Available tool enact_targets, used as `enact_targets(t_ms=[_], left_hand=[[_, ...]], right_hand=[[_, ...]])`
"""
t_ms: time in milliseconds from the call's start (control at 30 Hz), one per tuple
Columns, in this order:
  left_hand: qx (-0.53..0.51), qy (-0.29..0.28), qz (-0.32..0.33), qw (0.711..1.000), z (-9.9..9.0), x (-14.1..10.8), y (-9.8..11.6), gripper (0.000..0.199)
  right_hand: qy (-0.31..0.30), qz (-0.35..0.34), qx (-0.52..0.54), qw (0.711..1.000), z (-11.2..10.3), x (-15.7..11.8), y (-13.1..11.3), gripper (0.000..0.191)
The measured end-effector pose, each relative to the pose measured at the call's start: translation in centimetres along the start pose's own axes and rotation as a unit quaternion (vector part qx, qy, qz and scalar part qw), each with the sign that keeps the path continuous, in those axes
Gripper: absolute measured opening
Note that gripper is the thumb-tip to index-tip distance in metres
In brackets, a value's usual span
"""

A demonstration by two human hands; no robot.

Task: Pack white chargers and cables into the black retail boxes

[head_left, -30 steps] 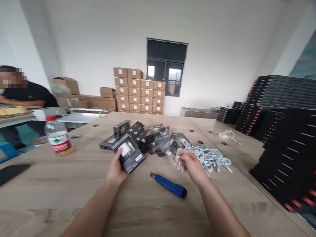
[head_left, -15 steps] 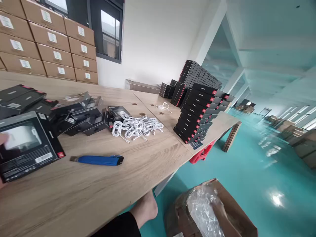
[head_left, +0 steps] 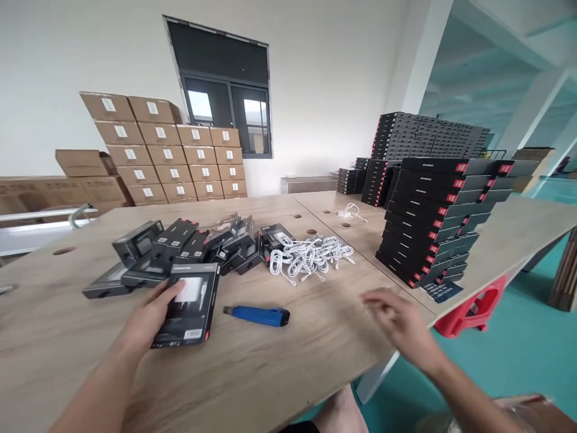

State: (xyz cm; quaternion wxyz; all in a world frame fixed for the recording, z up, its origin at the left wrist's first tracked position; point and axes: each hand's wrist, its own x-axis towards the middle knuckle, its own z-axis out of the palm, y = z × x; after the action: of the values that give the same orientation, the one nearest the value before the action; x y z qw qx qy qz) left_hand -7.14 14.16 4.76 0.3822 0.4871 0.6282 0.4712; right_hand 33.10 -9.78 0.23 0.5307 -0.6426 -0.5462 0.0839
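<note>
Brown cartons (head_left: 164, 150) stand stacked at the upper left of the frame. At lower left, the left hand's (head_left: 151, 313) grip holds a black box (head_left: 193, 310), tilted, in front of a pile of similar boxes (head_left: 180, 237). A blue tool (head_left: 259, 316) lies on the bench (head_left: 315, 337) at lower centre, with white cables (head_left: 311, 258) above it. At lower right, the right hand (head_left: 399, 322) is blurred, fingers curled; I cannot tell its grip.
</note>
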Motion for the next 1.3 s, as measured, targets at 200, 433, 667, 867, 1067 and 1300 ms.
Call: enact_targets(t_ms=[200, 433, 667, 867, 1067, 1300], left_hand=[[0.297, -0.101, 0.093, 0.945, -3.3, 2.5, -1.4, 0.032], [0.509, -0.088, 0.149, 0.843, -0.7, -1.2, -0.5, 0.093], [0.498, -0.143, 0.187, 0.834, 0.9, -2.7, -1.0, 0.095], [0.467, -0.181, 0.292, 0.815, 1.7, -4.4, -1.6, 0.093], [0.462, -0.177, 0.328, 0.805, 2.1, -4.9, -1.3, 0.074], [0.403, -0.113, 0.489, 0.765, 1.4, -4.7, -1.2, 0.075]], right_hand=[[-0.071, -0.143, 0.080, 0.984, 16.6, 3.6, -7.5, 0.031], [-0.181, -0.104, -0.134, 0.969, 9.5, 1.1, -2.0, 0.017], [-0.102, -0.012, -0.369, 0.924, -6.1, 1.8, 9.9, 0.033], [-0.056, -0.059, -0.270, 0.959, 2.9, 6.0, 2.3, 0.039], [-0.283, 0.016, 0.121, 0.951, 20.5, 8.7, -7.8, 0.042], [-0.347, 0.042, 0.315, 0.882, 25.1, 6.6, -7.2, 0.053]])
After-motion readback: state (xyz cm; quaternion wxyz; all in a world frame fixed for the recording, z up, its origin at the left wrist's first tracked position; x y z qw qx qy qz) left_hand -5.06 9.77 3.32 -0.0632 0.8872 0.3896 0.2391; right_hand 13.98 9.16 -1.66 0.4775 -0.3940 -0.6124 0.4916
